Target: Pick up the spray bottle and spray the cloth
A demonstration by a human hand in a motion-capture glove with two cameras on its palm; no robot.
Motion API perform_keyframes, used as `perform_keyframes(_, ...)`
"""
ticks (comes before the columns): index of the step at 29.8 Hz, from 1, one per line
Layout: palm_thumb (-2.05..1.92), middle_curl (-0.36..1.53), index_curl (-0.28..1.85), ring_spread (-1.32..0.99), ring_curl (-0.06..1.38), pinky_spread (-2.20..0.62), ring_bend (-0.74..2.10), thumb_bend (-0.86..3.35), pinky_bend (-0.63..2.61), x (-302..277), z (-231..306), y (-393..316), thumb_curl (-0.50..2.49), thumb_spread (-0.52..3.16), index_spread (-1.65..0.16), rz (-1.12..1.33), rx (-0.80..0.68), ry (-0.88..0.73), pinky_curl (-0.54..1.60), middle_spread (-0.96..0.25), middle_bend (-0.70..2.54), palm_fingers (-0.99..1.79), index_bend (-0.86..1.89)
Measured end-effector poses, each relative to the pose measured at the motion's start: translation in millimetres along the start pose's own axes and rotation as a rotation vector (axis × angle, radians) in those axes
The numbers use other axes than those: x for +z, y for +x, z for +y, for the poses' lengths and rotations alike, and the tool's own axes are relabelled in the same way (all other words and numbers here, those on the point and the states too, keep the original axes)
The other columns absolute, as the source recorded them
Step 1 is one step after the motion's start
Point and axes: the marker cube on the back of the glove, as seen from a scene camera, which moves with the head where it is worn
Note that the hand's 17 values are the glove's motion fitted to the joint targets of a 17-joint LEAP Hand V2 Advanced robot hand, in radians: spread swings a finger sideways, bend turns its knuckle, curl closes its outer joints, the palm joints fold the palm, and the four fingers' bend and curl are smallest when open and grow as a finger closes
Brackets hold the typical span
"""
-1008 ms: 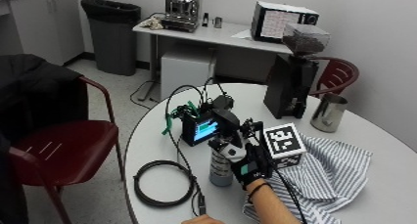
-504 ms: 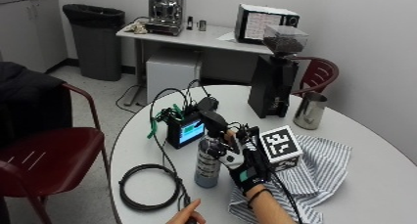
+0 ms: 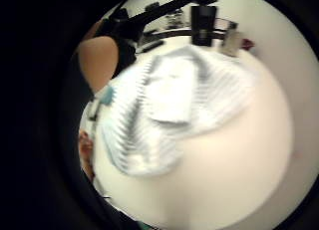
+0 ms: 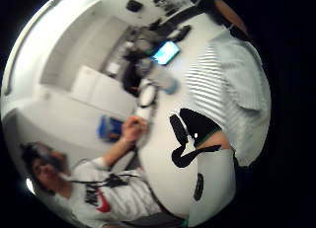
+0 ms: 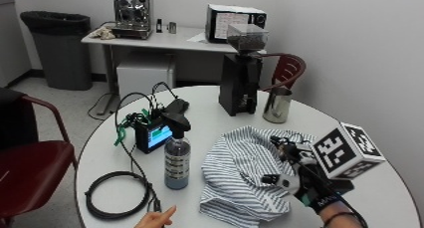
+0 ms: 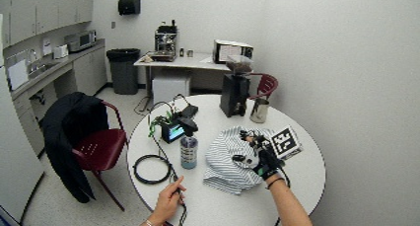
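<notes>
Spray bottle [image 5: 177, 156] stands upright, nozzle seemingly pointing away from cloth [image 5: 248, 175].

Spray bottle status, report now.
Right hand over striped cloth, holding nothing. Spray bottle upright on table, untouched, beside cloth. Nothing blocking.

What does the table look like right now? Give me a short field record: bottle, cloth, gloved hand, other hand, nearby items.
spray bottle: upright on the table, left of the cloth, untouched
cloth: striped, crumpled, lying between the bottle and the gloved hand
right hand: gloved, over the cloth's right edge, holds nothing, apart from the bottle
bare hand: resting at the table's near edge, beside the cable coil
behind the cloth: coffee grinder and metal pitcher
behind the bottle: small lit screen device
</notes>
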Motion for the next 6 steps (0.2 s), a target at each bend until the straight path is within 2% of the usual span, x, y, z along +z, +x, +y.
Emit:
perform_keyframes(2,0.8,0.43,0.24,-0.03,0.35,0.2,0.2,-0.04,0.33,-10.0,18.7,17.9,0.43,0.93,-0.36,0.151,0.044,-0.033,0.38,-0.07,0.24,0.63,0.09)
perform_keyframes(6,0.77,0.42,0.24,0.0,0.34,0.21,0.17,-0.04,0.33,-17.0,41.9,31.5,0.41,0.94,-0.38,0.231,0.079,-0.114,0.38,-0.06,0.25,0.57,0.12)
